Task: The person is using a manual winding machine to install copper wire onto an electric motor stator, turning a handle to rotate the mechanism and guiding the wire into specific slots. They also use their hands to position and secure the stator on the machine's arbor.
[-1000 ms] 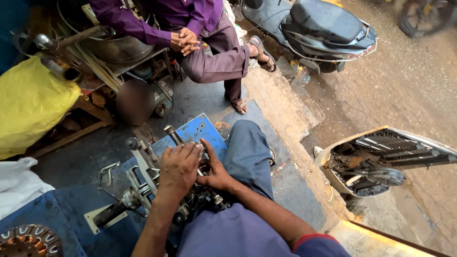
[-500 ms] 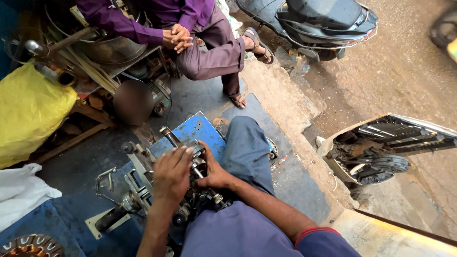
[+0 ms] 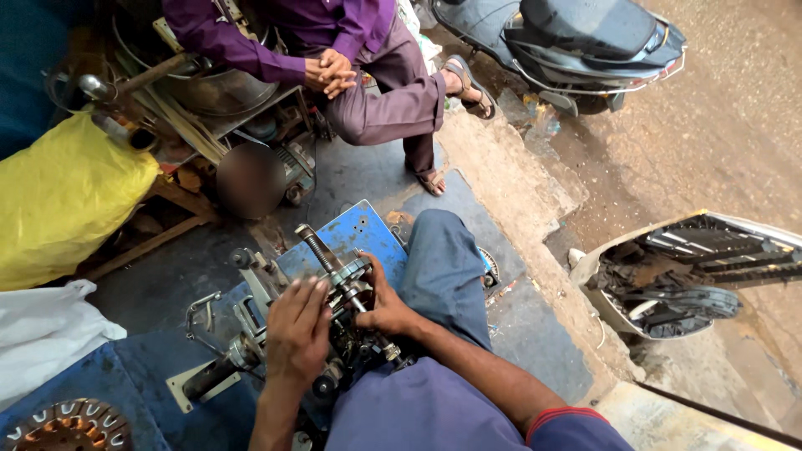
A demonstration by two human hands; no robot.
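A greasy metal machine point(image 3: 251, 334) with a threaded shaft point(image 3: 319, 249) sits on a blue metal base point(image 3: 368, 238) on the floor in front of me. My left hand point(image 3: 296, 330) lies flat over the machine's middle, fingers pointing up toward the shaft. My right hand point(image 3: 386, 305) grips a metal part on the shaft point(image 3: 349, 276) from the right side. My bent knee in blue trousers point(image 3: 443, 267) is just right of the machine. What lies under my left palm is hidden.
A person in purple point(image 3: 351, 67) sits ahead with clasped hands. A yellow sack point(image 3: 67, 196) and white bag point(image 3: 42, 334) lie at left, a copper-wound stator point(image 3: 63, 426) at bottom left. A scooter point(image 3: 568, 50) and a vehicle panel point(image 3: 693, 267) stand on the road beyond the concrete step point(image 3: 535, 234).
Both hands stay on the machine; my left hand has slid a little lower over it. The view has shifted slightly.
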